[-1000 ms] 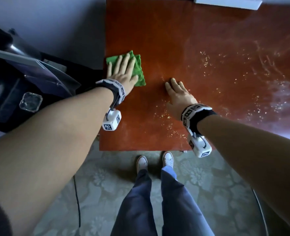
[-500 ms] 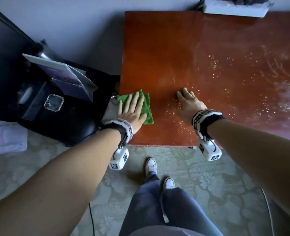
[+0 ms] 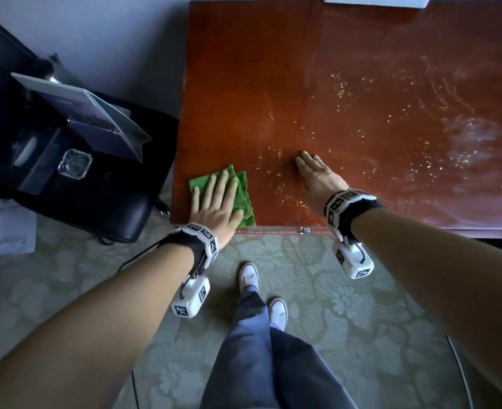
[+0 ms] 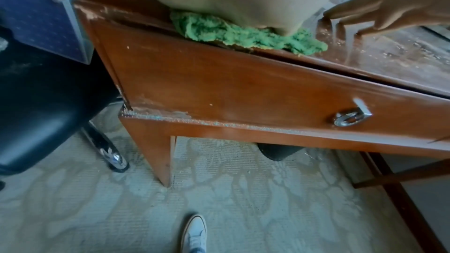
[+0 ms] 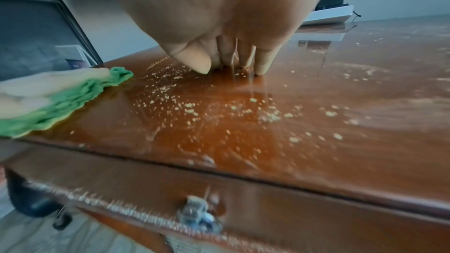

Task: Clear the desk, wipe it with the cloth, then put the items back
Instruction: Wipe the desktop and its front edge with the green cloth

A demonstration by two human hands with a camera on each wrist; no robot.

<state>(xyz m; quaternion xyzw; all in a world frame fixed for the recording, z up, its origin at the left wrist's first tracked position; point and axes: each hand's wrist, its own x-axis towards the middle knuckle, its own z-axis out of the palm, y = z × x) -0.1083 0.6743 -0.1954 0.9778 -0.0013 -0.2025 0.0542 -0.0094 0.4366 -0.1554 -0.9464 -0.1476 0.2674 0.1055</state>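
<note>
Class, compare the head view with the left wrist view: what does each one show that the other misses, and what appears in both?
Only the head view shows the left hand with its fingers spread flat on the green cloth, the booklet on the black chair, and the white box at the desk's far edge. Only the left wrist view shows the drawer front with its metal pull and the desk leg. Both show the cloth, the right hand, the crumbs and the desk.
</note>
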